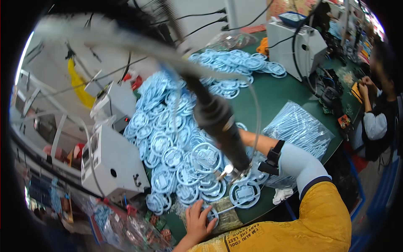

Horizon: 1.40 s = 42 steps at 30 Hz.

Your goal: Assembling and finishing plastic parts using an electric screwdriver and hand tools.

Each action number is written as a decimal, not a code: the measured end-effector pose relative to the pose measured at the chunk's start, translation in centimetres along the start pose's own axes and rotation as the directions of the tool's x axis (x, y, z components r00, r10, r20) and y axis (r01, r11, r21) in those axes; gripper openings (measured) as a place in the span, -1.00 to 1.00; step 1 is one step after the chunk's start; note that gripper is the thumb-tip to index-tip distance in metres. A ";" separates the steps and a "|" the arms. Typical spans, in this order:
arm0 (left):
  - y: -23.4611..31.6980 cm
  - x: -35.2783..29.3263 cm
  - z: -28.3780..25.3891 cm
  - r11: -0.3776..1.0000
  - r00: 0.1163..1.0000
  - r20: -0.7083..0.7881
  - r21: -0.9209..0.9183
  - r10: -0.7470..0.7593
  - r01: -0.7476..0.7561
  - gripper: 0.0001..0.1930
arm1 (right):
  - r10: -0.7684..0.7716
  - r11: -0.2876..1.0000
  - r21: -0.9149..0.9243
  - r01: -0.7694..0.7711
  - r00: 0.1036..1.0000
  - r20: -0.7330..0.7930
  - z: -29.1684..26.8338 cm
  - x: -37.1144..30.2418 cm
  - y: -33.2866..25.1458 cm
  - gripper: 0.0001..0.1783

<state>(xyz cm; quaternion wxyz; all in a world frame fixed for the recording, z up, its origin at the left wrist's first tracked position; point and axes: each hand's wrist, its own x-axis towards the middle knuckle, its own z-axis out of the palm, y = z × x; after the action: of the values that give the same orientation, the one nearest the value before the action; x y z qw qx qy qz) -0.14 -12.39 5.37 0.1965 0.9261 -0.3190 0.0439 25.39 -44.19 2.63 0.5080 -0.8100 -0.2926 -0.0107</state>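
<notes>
At the near edge of the table my left hand has its thumb and index finger around a small light-blue round plastic piece, the other fingers spread. Just right of it lies a light-blue plastic ring with a panel inside, a thin pale stick reaching toward the held piece. In front of the pile hangs a dark electric screwdriver, tip pointing down near that ring. My right forearm comes in from the right behind the screwdriver. That tool hides my right hand and its fingers.
A large heap of light-blue plastic rings covers the left and middle of the green table. On the right lies a clear bag of light-blue sticks. White machine boxes stand at left. Another person works at far right.
</notes>
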 end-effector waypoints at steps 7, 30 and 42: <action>-1.2 4.7 -2.8 0.998 0.950 -0.308 0.012 0.060 -0.059 -0.53 | 0.014 0.998 0.062 -0.019 0.997 0.081 -2.0 -2.8 -2.5 -0.63; -6.4 14.3 1.0 0.974 0.967 -0.219 0.208 0.131 -0.085 -0.72 | -0.070 0.945 -0.312 -0.102 0.866 -0.494 11.2 -19.8 -14.7 -0.81; -4.0 -7.4 -13.0 0.582 0.629 -0.417 -0.810 -0.656 0.070 -0.82 | -0.123 0.803 -0.591 -0.072 0.951 -0.284 13.2 -21.8 -13.3 -0.64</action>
<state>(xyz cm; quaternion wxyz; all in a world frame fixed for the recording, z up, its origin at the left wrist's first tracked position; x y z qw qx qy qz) -2.96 -0.17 14.42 0.6554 0.7269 0.0040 0.2052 -2.85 -39.17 0.20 0.2676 -0.9122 -0.2024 -0.2352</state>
